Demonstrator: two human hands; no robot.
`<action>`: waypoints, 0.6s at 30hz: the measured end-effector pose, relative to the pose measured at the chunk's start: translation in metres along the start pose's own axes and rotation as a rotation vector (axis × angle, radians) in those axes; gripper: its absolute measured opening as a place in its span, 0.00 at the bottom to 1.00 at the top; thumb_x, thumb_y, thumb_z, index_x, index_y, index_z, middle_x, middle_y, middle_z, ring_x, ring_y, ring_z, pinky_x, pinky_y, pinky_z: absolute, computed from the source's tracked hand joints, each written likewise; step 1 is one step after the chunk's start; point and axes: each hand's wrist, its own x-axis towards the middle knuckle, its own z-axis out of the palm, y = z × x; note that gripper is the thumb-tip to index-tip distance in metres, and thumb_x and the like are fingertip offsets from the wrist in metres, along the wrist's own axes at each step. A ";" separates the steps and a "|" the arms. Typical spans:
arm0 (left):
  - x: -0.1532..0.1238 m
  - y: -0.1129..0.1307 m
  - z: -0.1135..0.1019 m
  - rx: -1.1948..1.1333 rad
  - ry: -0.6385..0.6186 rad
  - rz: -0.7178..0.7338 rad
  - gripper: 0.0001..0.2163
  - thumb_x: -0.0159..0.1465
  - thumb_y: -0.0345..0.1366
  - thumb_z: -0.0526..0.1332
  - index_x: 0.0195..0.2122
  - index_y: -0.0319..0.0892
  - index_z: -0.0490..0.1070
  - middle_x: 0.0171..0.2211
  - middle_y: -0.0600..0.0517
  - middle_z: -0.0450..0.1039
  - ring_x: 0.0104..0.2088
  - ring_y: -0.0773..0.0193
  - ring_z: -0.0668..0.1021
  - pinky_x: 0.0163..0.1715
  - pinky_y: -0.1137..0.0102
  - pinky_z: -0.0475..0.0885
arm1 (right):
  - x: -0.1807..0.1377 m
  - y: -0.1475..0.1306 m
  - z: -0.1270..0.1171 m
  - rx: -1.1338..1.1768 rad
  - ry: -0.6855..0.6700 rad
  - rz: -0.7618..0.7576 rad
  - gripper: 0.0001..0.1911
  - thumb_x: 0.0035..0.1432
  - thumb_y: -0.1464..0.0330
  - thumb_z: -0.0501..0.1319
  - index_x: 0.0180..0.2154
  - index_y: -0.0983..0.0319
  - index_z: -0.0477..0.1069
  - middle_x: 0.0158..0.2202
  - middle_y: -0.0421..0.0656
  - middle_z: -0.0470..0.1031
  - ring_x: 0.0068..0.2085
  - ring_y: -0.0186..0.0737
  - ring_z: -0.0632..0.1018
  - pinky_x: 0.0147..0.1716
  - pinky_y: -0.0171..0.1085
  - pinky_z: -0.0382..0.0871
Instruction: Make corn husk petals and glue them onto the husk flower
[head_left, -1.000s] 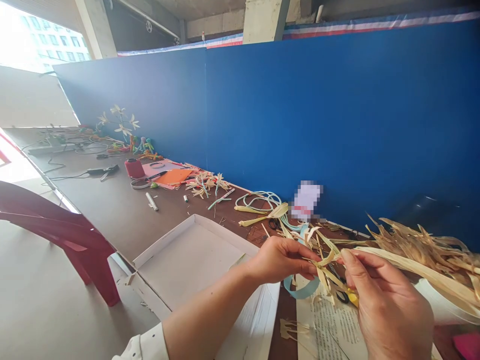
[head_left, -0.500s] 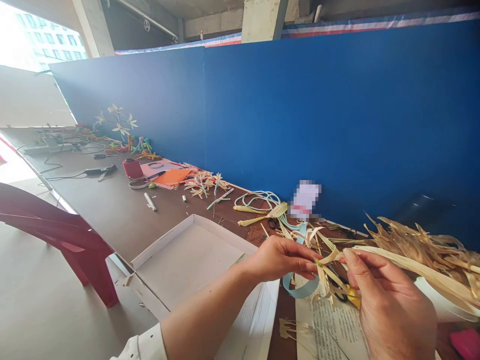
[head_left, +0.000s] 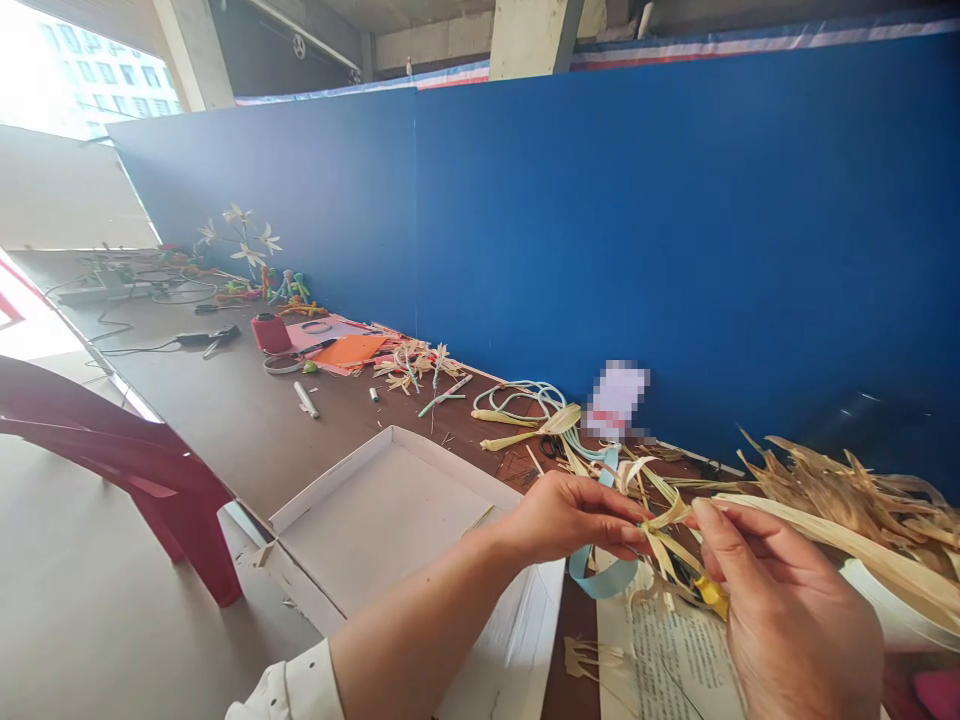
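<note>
My left hand (head_left: 566, 520) pinches a pale yellow-green corn husk piece (head_left: 666, 517) between thumb and fingers; its strips splay out below the fingertips. My right hand (head_left: 795, 590) has thumb and forefinger closed on the other end of that husk. A long husk strip (head_left: 840, 525) runs from behind the right hand toward the right edge; whether it joins the held piece I cannot tell. Below my left fingers curls a light blue ribbon (head_left: 604, 583). Beside my right hand shows a yellow object (head_left: 711, 595), partly hidden. A printed sheet (head_left: 675, 650) lies underneath.
A shallow white box lid (head_left: 390, 510) lies left of my hands. Dry husks (head_left: 847, 480) pile up at the right, above a white bowl (head_left: 900, 605). Husk flowers (head_left: 412, 365), a red thread spool (head_left: 271, 333) and blue cord (head_left: 525, 395) lie along the blue partition (head_left: 600, 220). A red chair (head_left: 150, 480) stands left.
The whole view has shifted slightly, so things appear a little farther right. Both hands keep their pinch on the husk, with almost no movement between them.
</note>
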 end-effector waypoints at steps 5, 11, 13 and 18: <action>0.001 -0.002 -0.001 -0.009 -0.006 0.001 0.22 0.42 0.40 0.73 0.37 0.34 0.77 0.29 0.48 0.77 0.31 0.65 0.79 0.39 0.66 0.75 | 0.000 0.000 0.000 0.013 -0.002 -0.004 0.18 0.43 0.55 0.69 0.35 0.59 0.75 0.21 0.38 0.70 0.23 0.35 0.69 0.23 0.33 0.63; 0.002 -0.002 0.000 -0.013 0.006 0.027 0.21 0.42 0.42 0.73 0.35 0.33 0.77 0.28 0.49 0.76 0.30 0.65 0.78 0.38 0.67 0.74 | -0.001 -0.002 0.000 0.037 0.003 -0.024 0.18 0.44 0.57 0.69 0.36 0.60 0.76 0.22 0.38 0.70 0.24 0.36 0.69 0.24 0.35 0.63; 0.001 0.000 0.000 -0.005 0.011 0.049 0.22 0.42 0.43 0.73 0.34 0.33 0.77 0.27 0.49 0.75 0.29 0.66 0.78 0.36 0.69 0.74 | -0.003 -0.005 0.001 0.036 0.040 -0.019 0.18 0.45 0.57 0.69 0.36 0.61 0.76 0.22 0.38 0.70 0.24 0.36 0.68 0.23 0.34 0.61; -0.001 0.004 0.000 0.024 0.050 0.067 0.23 0.43 0.45 0.72 0.35 0.33 0.76 0.23 0.51 0.73 0.24 0.67 0.76 0.23 0.74 0.70 | -0.009 -0.016 0.001 0.143 0.107 0.026 0.15 0.47 0.58 0.68 0.35 0.59 0.75 0.24 0.38 0.68 0.26 0.33 0.68 0.23 0.33 0.59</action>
